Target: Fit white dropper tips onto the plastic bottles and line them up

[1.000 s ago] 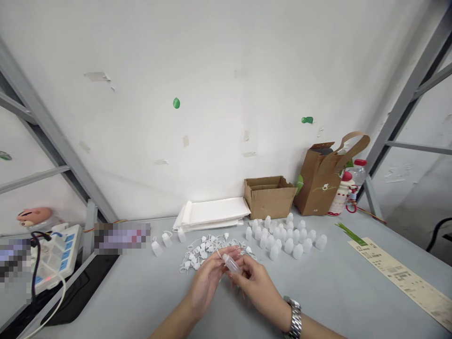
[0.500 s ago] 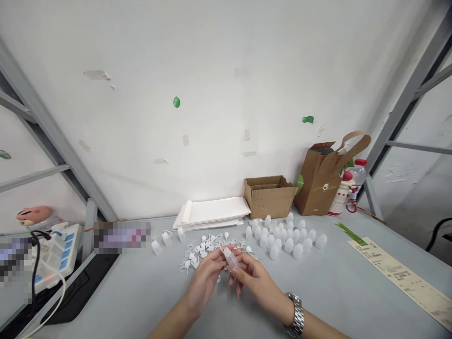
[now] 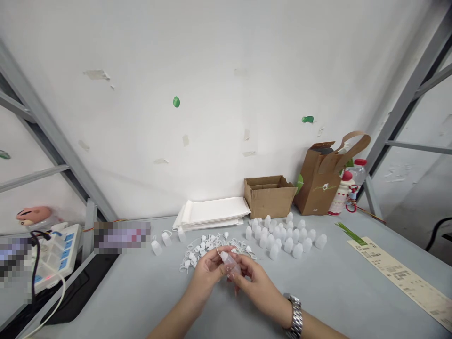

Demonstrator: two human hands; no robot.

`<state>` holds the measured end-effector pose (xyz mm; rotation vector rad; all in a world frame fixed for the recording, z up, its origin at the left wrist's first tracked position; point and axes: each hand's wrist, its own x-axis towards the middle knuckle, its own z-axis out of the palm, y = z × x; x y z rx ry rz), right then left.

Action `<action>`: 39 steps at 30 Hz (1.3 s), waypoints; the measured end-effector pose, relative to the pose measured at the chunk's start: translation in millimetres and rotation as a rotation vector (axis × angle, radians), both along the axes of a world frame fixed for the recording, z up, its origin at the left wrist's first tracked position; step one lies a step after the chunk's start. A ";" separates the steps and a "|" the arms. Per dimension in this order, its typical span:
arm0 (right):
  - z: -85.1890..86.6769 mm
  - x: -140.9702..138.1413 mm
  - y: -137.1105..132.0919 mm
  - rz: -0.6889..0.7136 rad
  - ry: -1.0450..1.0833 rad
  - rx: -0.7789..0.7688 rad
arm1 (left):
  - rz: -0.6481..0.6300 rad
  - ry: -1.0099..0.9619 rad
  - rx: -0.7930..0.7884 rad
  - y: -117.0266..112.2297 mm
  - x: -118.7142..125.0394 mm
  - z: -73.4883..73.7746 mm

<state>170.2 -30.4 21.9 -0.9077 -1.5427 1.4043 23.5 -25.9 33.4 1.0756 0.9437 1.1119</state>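
Note:
A small translucent plastic bottle (image 3: 231, 265) is held between both my hands, tilted with its neck up and to the left. My left hand (image 3: 207, 274) closes on its left side, thumb against the body. From the right, my right hand (image 3: 253, 278) grips the bottle with thumb and fingers. A thin white loop shows by the bottle's neck; its attachment is hard to make out. Just behind my hands lies a pile of white caps with looped straps (image 3: 203, 247), partly hidden by my fingers. Right of it stands a group of capless translucent bottles (image 3: 282, 233).
Three bottles with straps (image 3: 166, 238) stand to the left. White sheets or bags (image 3: 215, 210), a cardboard box (image 3: 270, 200) and a brown paper bag (image 3: 316, 188) line the wall. A power strip (image 3: 60, 254) lies far left, a printed paper strip (image 3: 399, 278) at right.
The bottle has shifted slightly down in my hands. My left thumb now presses on its body, and my right fingers have curled closer around it.

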 end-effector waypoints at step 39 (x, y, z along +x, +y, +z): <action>-9.6 -0.2 -4.5 -0.291 -0.397 0.282 | -0.094 -0.232 -0.118 -3.6 3.3 -2.6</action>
